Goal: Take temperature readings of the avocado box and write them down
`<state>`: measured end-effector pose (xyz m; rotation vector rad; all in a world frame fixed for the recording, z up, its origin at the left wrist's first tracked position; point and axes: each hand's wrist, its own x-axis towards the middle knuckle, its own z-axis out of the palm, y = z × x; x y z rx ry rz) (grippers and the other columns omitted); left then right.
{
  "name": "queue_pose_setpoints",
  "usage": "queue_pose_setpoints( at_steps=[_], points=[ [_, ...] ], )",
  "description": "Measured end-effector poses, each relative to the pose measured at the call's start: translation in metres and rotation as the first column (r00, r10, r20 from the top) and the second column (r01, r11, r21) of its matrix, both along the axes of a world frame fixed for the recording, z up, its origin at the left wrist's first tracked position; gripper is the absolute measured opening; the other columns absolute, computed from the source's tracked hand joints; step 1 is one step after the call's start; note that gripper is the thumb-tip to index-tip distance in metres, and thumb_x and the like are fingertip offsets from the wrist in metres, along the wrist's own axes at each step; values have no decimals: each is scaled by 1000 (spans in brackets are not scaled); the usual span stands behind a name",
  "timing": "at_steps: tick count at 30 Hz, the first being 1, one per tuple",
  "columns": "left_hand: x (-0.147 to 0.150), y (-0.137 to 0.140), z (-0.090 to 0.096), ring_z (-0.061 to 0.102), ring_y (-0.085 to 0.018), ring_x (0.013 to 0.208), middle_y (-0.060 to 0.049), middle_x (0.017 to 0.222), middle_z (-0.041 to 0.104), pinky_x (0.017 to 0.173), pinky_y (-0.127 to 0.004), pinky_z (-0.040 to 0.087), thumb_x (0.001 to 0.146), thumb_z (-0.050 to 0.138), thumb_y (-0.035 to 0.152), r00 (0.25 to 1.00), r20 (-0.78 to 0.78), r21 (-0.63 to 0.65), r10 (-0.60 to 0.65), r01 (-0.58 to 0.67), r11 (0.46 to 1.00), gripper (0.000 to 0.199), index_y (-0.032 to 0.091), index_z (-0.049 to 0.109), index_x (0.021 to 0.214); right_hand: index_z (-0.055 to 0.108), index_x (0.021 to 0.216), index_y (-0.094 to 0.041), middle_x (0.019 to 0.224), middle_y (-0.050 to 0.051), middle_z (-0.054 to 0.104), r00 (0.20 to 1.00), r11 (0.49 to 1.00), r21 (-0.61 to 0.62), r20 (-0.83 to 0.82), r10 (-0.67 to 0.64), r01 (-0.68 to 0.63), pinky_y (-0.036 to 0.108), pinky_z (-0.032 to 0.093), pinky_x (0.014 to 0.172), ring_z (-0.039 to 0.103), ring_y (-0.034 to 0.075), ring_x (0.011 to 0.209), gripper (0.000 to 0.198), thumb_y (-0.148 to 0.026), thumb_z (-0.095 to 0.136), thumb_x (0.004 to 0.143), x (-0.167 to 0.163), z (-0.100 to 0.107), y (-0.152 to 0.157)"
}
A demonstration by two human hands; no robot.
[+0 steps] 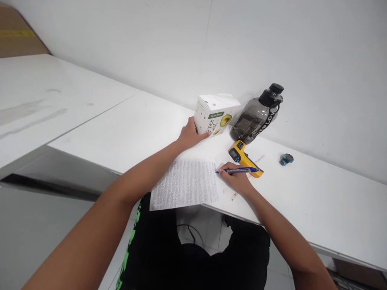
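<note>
A smooth, matt white wall (272, 44) rose behind a glossy white worktop (308, 197), whose left part showed a thin straight seam and greyish smears; a brown cardboard box (21, 28) with a yellow stripe stood at its far left corner. Toward the back edge, right of the seam, was a white, crisp-sided carton (217, 117) printed with halved avocados. The left hand (190, 135) was curled round its lower left corner, thumb laid across the printed face; whether the carton's base touched the surface could not be told. At the front edge lay a thin, flat sheet (186, 183) covered in dense rows of dark marks, its lower left corner jutting past the edge over black clothing (196, 262). The right hand (232, 177) pinched a slim blue pen (242, 170) between closed fingertips, the point at the sheet's right side. Just beyond that hand lay an L-shaped yellow-and-black plastic thermometer (246, 161), and behind it, by the back edge, a rounded, see-through grey bottle (249, 121) with a lettered black strap. Farther right sat a small blue object (286, 159).
</note>
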<state>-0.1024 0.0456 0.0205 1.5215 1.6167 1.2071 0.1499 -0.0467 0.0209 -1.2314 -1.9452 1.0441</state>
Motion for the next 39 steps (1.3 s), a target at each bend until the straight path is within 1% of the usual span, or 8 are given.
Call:
queue_pose_setpoints(
  at_steps=[3, 8, 17, 24, 32, 39],
  points=[
    [0, 0, 0, 62, -44, 132, -16, 139, 65, 104, -64, 55, 70, 90, 56, 1000, -6, 2, -5, 5, 1000, 83, 26, 41, 129, 67, 71, -24, 63, 0, 63, 1000, 1000, -4, 3, -4, 4, 31, 44, 57, 53, 17, 59, 20, -42, 69, 80, 0, 2, 0],
    [0, 1, 0, 61, -44, 133, -17, 143, 63, 105, -63, 54, 72, 89, 54, 1000, -18, -8, -9, 8, 1000, 82, 26, 40, 131, 68, 71, -24, 66, 1, 66, 999, 999, -32, -1, 33, -33, 31, 45, 59, 56, 17, 62, 19, -42, 69, 78, 1, 3, 1],
    [0, 1, 0, 61, -44, 132, -16, 138, 65, 105, -62, 53, 70, 90, 55, 1000, 8, -4, -9, 9, 1000, 82, 27, 40, 128, 66, 71, -24, 65, 0, 65, 1000, 1000, -6, 9, -20, 20, 32, 45, 60, 55, 18, 62, 21, -42, 68, 80, 0, 3, 0],
    [1, 0, 1, 62, -44, 131, -16, 138, 65, 103, -63, 54, 71, 88, 56, 1000, -25, -14, -2, 2, 1000, 80, 26, 39, 127, 65, 71, -23, 66, 0, 64, 999, 999, -17, 22, 48, -48, 30, 44, 59, 54, 16, 62, 19, -40, 68, 79, 3, 3, 3],
    [-1, 4, -5, 63, -45, 130, -16, 139, 65, 101, -64, 56, 71, 87, 59, 1000, -15, 22, -9, 9, 1000, 80, 27, 39, 127, 64, 72, -23, 63, -1, 61, 999, 999, -11, 21, 37, -37, 28, 40, 58, 51, 15, 60, 21, -42, 66, 79, 2, 2, 2],
    [-1, 5, -5, 62, -45, 130, -17, 139, 64, 100, -64, 55, 70, 88, 57, 1000, -16, 15, -8, 8, 1000, 81, 26, 40, 127, 63, 72, -23, 64, -1, 60, 1000, 1000, 9, 28, 13, -13, 29, 40, 59, 51, 15, 60, 20, -41, 65, 81, 2, 2, 2]
  ],
)
